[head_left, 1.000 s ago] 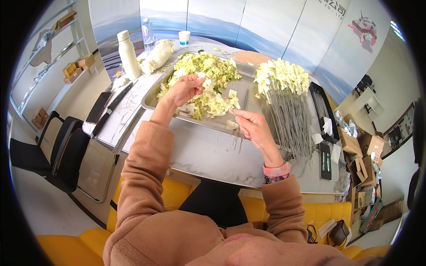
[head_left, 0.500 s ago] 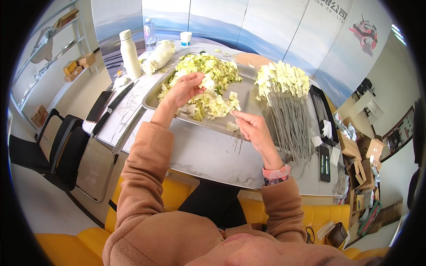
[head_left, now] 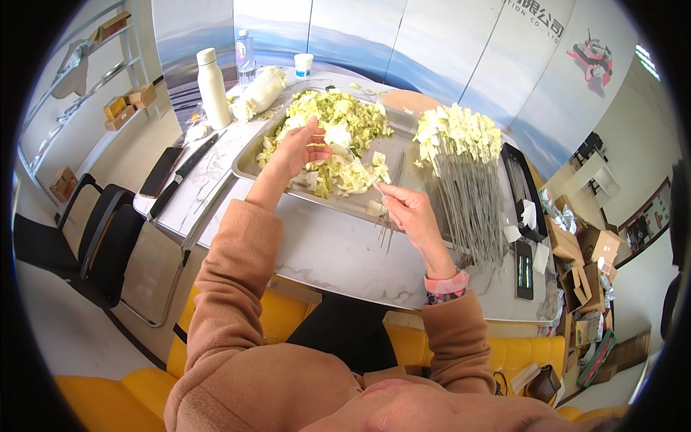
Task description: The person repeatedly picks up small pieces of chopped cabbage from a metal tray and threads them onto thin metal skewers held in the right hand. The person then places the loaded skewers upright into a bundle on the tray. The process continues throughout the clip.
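Observation:
My left hand (head_left: 301, 153) is over the heap of chopped cabbage (head_left: 335, 114), fingers spread, next to a pale leaf piece (head_left: 337, 135). My right hand (head_left: 407, 207) pinches a thin metal skewer (head_left: 378, 186) near the front rim of the metal tray (head_left: 246, 160). Cabbage pieces lie by the skewer's tip; whether they are threaded on it, I cannot tell. Several loose skewers (head_left: 389, 234) lie across the rim beside that hand. To the right, a big bundle of skewers (head_left: 466, 194) carries threaded cabbage (head_left: 458, 135) at its far end.
On the left lie a knife (head_left: 183, 177) and a phone (head_left: 161, 172); a white bottle (head_left: 211, 90), a clear bottle (head_left: 245, 59) and a whole cabbage (head_left: 261, 92) stand or lie behind. A paper cup (head_left: 303, 65) is at the back. A black box (head_left: 522, 183) sits at the right edge.
My left hand's fingers have come apart from the leaf they pinched over the heap. My right hand stays almost in place with the skewer.

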`<action>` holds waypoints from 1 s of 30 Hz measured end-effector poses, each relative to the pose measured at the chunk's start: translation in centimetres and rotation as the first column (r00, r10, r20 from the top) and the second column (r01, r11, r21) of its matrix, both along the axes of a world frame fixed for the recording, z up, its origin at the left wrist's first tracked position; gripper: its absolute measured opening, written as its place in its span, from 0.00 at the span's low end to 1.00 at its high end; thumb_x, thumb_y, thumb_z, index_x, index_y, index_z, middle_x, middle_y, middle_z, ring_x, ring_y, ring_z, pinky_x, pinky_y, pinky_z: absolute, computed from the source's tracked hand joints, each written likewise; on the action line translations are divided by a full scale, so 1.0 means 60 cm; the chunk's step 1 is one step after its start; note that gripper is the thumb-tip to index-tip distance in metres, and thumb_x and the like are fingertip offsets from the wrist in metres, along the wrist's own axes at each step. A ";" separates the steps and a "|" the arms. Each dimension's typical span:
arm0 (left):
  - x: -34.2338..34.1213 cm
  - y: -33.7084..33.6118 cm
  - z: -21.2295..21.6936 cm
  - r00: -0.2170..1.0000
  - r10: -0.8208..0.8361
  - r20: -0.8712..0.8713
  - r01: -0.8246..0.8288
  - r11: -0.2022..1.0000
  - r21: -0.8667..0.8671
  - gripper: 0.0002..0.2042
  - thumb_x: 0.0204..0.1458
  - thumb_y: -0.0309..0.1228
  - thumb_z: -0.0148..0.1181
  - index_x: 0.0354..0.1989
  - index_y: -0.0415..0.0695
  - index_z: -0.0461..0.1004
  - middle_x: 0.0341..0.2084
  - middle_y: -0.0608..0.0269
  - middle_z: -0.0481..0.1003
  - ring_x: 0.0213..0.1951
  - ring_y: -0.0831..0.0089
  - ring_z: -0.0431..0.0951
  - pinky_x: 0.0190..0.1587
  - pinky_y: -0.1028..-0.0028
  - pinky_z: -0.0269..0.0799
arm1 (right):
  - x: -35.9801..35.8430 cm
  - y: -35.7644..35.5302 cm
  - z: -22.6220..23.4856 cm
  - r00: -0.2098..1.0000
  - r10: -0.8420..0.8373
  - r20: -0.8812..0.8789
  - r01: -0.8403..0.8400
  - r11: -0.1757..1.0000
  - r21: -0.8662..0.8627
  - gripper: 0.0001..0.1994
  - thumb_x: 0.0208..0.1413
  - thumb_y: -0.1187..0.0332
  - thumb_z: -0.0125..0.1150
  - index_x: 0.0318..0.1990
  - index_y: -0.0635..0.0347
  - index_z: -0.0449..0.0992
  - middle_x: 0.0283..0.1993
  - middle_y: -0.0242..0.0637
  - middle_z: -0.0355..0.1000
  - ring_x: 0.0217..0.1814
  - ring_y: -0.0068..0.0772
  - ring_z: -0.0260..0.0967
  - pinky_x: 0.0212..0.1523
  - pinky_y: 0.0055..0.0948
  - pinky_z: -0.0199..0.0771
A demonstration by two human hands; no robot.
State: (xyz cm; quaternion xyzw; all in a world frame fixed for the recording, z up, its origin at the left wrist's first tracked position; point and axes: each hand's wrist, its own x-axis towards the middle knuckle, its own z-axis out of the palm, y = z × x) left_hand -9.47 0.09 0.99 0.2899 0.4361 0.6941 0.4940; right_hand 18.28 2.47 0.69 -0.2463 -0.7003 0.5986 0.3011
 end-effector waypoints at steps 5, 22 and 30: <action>0.013 0.007 -0.014 0.994 -0.105 -0.024 0.107 0.984 0.139 0.11 0.54 0.30 0.59 0.41 0.36 0.71 0.32 0.59 0.75 0.30 0.74 0.76 0.38 0.77 0.75 | -0.001 0.001 -0.004 1.000 0.003 -0.025 -0.003 1.000 -0.003 0.16 0.58 0.74 0.51 0.53 0.66 0.72 0.16 0.19 0.55 0.17 0.10 0.47 0.17 0.16 0.46; 0.005 -0.006 -0.008 0.970 -0.215 -0.117 0.234 0.954 0.186 0.05 0.52 0.22 0.59 0.36 0.37 0.75 0.28 0.65 0.76 0.28 0.80 0.74 0.33 0.83 0.71 | 0.001 0.004 -0.006 0.999 0.036 -0.008 -0.036 0.999 0.029 0.16 0.57 0.75 0.52 0.53 0.64 0.72 0.18 0.19 0.57 0.16 0.09 0.47 0.16 0.16 0.45; 0.009 -0.014 0.000 0.949 -0.233 -0.212 0.264 0.956 0.129 0.08 0.48 0.24 0.64 0.36 0.38 0.76 0.23 0.66 0.76 0.26 0.79 0.74 0.33 0.81 0.71 | 0.000 0.003 -0.007 0.999 0.029 0.014 -0.030 0.999 0.045 0.16 0.57 0.75 0.52 0.53 0.64 0.72 0.18 0.17 0.57 0.17 0.09 0.46 0.16 0.16 0.44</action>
